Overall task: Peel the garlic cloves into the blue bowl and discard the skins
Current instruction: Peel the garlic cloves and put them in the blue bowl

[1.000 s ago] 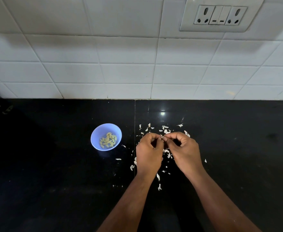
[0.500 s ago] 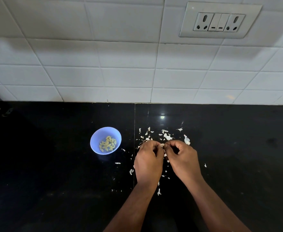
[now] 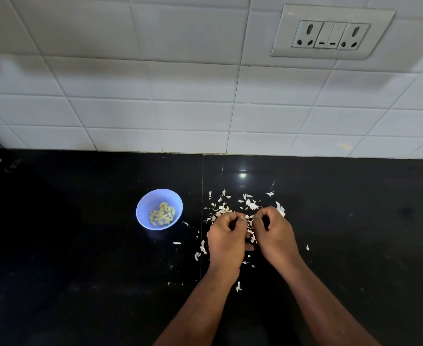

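A small blue bowl [image 3: 144, 208] stands on the black counter left of my hands, with several peeled yellowish cloves [image 3: 162, 214] inside. My left hand [image 3: 226, 242] and my right hand [image 3: 276, 237] are close together, fingers curled. Between their fingertips they pinch one small garlic clove [image 3: 246, 217], mostly hidden. White garlic skins [image 3: 249, 203] lie scattered on the counter around and behind both hands.
The black counter [image 3: 80, 270] meets a white tiled wall [image 3: 155, 108] at the back. A socket plate [image 3: 330, 33] sits on the wall at upper right. A seam in the counter [image 3: 202, 176] runs between bowl and hands.
My hands have stayed together on the clove, fingers working slightly. The view has tilted a little, so everything sits lower in the frame.
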A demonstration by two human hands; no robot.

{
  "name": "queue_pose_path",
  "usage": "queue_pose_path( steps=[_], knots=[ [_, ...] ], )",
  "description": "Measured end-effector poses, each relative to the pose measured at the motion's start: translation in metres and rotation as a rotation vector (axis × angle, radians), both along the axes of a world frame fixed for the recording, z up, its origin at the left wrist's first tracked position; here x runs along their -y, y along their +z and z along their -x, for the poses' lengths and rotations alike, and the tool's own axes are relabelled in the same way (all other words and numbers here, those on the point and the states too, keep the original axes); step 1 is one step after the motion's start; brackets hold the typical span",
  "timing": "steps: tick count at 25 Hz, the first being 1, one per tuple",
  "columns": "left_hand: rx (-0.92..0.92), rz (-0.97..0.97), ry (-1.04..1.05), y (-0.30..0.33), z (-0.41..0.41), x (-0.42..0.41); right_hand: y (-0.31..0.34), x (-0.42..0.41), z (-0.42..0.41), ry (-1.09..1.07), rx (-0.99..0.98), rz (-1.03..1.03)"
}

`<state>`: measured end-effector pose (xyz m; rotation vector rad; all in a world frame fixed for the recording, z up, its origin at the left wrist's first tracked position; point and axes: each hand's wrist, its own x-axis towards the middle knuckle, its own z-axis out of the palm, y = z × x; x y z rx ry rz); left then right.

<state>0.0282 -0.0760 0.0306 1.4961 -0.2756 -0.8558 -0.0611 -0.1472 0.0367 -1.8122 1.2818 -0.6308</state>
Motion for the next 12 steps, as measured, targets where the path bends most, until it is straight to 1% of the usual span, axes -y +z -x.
queue_pose_path(
  steps=[3,6,9,11,12],
  knots=[
    [-0.060,0.011,0.005,0.001,-0.002,0.001,-0.003,0.004,0.006,-0.055,0.097,-0.082],
    [-0.036,-0.008,0.024,-0.002,-0.004,0.000,0.005,0.007,0.007,-0.104,0.146,-0.125],
    [0.015,-0.028,0.047,-0.004,-0.006,0.000,0.011,0.003,0.006,-0.125,0.192,-0.095],
    [0.046,-0.034,0.042,-0.005,-0.006,0.001,0.010,0.000,0.004,-0.071,0.238,-0.068],
    [0.056,-0.033,0.034,-0.006,-0.006,0.001,0.010,-0.002,0.004,-0.004,0.233,-0.047]
  ],
)
